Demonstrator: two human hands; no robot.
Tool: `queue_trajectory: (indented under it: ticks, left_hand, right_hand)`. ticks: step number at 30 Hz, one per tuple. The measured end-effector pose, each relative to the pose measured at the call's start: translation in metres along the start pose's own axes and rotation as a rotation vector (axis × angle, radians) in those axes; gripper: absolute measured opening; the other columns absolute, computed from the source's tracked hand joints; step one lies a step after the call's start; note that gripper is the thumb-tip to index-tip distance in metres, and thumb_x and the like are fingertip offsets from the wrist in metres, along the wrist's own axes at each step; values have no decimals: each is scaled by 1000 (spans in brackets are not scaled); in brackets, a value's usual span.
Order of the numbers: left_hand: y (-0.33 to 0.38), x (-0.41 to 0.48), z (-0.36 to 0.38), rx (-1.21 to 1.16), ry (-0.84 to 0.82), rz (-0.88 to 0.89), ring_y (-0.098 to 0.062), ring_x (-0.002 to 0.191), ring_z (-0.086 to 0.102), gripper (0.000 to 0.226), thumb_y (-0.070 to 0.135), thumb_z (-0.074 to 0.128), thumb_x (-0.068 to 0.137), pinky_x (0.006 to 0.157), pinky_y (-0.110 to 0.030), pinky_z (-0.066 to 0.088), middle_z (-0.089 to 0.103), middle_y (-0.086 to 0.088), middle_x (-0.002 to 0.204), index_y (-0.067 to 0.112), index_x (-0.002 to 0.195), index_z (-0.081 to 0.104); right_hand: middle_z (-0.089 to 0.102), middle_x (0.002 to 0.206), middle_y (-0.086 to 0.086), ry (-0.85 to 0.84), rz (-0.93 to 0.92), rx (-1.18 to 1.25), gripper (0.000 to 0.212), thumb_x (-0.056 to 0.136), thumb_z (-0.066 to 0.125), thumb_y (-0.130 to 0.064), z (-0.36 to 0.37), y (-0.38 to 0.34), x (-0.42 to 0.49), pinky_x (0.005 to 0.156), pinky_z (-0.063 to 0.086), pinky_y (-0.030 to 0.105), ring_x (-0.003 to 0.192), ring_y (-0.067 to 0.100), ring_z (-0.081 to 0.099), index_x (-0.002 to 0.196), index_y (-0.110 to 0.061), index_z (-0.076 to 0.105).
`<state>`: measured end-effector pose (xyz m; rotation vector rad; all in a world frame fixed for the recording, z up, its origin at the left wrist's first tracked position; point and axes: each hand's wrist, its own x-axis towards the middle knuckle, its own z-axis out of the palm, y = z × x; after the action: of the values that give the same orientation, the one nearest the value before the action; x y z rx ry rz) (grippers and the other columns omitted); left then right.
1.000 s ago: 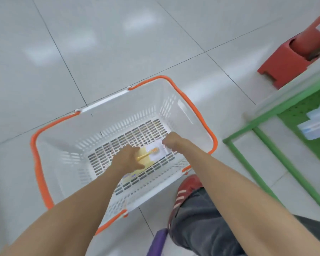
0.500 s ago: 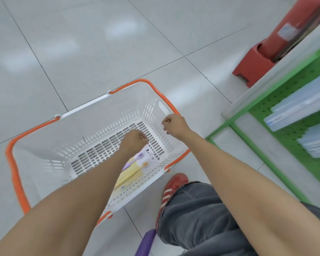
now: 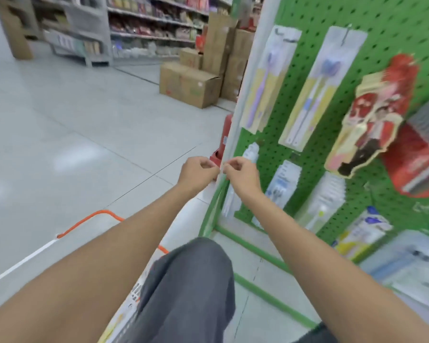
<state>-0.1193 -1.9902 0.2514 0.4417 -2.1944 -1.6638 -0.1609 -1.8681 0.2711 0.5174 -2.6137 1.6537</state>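
Hands hover clenched and empty, left hand beside right hand, before the green pegboard.

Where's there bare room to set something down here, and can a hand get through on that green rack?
Bare tiled floor lies between the basket and the cardboard boxes. On the green pegboard, the top corner above the red pack is free; the hanging packs below crowd close together.

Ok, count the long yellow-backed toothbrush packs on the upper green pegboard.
2. The left pack, with a purple brush, hangs by the board's white edge; the right pack hangs beside it. Others may be out of frame.
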Motion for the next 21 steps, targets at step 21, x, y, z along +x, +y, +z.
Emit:
queue_trajectory:
  ticks: [21]
  left_hand:
    - [157,169,54,2,106,290,-20,115,60,39,16,46,95,103,-43,47,63,-3,128,18,132,57]
  right_hand:
    - [41,147,9,378,-140,54,48,99,42,-10,-70,-111,146,110,36,40,135,26,40,146,-7,31]
